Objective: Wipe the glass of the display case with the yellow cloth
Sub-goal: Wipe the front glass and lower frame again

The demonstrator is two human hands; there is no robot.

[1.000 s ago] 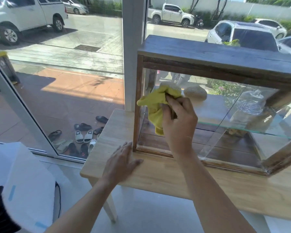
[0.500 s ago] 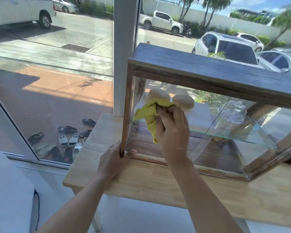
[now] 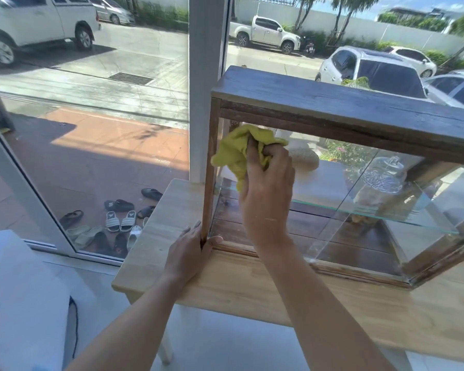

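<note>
Right hand [image 3: 265, 188] with the bunched yellow cloth [image 3: 241, 151] now sits higher on the glass [image 3: 332, 188], the cloth reaching the upper left corner under the top rail. Left hand [image 3: 189, 253], a second ago flat on the bench [image 3: 239, 285], now clasps the base of the display case [image 3: 346, 103] corner post.

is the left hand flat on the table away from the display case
No, the left hand grips the bottom of the display case corner post while the right hand presses the yellow cloth on the glass.
</note>
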